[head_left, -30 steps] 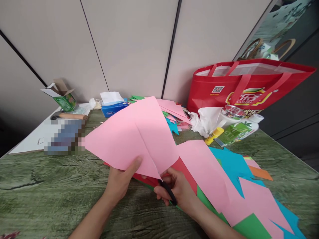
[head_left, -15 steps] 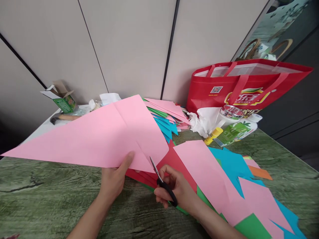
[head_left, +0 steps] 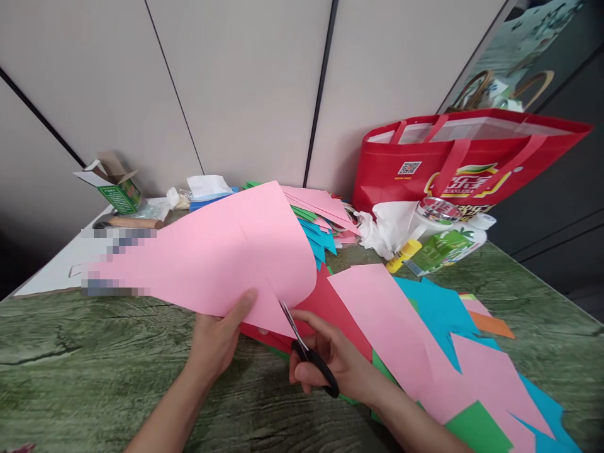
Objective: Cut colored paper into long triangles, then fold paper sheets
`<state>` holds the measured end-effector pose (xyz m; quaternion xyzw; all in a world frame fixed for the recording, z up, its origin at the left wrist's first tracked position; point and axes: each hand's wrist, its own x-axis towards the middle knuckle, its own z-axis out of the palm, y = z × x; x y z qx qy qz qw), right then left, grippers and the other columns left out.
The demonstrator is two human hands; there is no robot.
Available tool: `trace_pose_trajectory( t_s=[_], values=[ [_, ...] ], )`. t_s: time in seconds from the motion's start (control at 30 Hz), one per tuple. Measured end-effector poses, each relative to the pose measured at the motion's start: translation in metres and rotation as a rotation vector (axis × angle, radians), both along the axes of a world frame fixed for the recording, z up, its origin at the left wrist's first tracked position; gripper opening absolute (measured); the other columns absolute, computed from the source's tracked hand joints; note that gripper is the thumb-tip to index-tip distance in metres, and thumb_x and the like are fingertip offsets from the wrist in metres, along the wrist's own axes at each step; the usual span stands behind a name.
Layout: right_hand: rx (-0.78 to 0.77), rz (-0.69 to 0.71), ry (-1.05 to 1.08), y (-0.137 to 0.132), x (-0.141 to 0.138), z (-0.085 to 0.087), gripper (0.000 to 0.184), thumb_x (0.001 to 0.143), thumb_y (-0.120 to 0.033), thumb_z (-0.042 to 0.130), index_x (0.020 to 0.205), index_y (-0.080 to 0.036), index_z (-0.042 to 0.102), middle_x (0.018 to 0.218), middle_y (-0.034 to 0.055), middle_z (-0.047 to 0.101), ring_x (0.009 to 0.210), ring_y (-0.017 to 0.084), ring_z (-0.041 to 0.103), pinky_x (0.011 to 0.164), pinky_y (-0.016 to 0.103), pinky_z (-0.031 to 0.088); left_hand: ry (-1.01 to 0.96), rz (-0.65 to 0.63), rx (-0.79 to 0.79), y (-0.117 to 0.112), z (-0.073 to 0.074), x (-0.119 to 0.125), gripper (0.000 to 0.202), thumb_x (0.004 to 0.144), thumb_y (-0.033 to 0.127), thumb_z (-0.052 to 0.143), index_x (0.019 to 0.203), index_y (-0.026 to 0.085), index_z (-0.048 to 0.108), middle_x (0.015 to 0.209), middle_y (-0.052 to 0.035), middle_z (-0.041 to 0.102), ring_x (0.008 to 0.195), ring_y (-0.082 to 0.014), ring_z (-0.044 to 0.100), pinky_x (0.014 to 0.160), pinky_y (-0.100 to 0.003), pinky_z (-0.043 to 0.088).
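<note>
A large pink paper sheet [head_left: 221, 251] is held up by my left hand [head_left: 217, 340], its thumb on top near the lower edge and its fingers mostly hidden underneath. My right hand [head_left: 330, 358] grips black-handled scissors [head_left: 311, 362], whose metal blades sit at a cut in the sheet's right part. Right of the cut, the paper bends up in a curve. Beneath the sheet and my right hand lies red paper [head_left: 330, 308], with green paper showing under it.
Pink cut paper [head_left: 391, 327] and blue paper [head_left: 429, 308] lie at right. A yellow glue stick [head_left: 404, 255], crumpled tissue [head_left: 387, 226] and a red bag [head_left: 425, 163] stand behind. At back left are a green box [head_left: 120, 195] and a wooden-handled tool [head_left: 136, 223].
The scissors have tilted slightly and shifted a little left and down. The pink sheet's right part now curls more, and its left end has drawn inward; that end is now blurred by blocks.
</note>
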<state>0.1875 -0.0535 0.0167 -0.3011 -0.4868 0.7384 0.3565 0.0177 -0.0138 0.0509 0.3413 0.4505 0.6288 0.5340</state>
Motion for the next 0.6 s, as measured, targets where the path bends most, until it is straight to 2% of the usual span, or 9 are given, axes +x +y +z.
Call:
trace_pose_trajectory(
  t_s=[0.2, 0.43, 0.6],
  values=[
    [0.008, -0.010, -0.019, 0.0013, 0.0000, 0.0020, 0.058, 0.070, -0.032, 0.069, 0.118, -0.019, 0.039, 0.067, -0.0019, 0.059, 0.049, 0.007, 0.050, 0.048, 0.020, 0.039, 0.133, -0.033, -0.019, -0.0027, -0.0069, -0.0009, 0.039, 0.054, 0.028, 0.076, 0.089, 0.016, 0.063, 0.074, -0.0037, 0.068, 0.091, -0.0260, 0.060, 0.081, -0.038, 0.050],
    [0.012, 0.004, -0.007, 0.0007, 0.0004, -0.0012, 0.052, 0.070, -0.031, 0.069, 0.111, -0.019, 0.041, 0.067, -0.0017, 0.058, 0.052, 0.008, 0.050, 0.049, 0.021, 0.038, 0.154, 0.027, -0.004, -0.0017, -0.0026, -0.0019, 0.044, 0.053, 0.031, 0.076, 0.093, 0.017, 0.062, 0.080, -0.0042, 0.068, 0.090, -0.0247, 0.060, 0.080, -0.037, 0.050],
    [0.022, -0.002, -0.016, 0.0014, -0.0004, 0.0015, 0.045, 0.069, -0.027, 0.070, 0.104, -0.016, 0.045, 0.070, -0.0004, 0.058, 0.059, 0.008, 0.049, 0.054, 0.021, 0.037, 0.224, -0.030, -0.031, -0.0043, -0.0073, -0.0021, 0.034, 0.055, 0.032, 0.074, 0.083, 0.016, 0.064, 0.068, -0.0035, 0.066, 0.077, -0.0242, 0.062, 0.068, -0.035, 0.053]
  ],
)
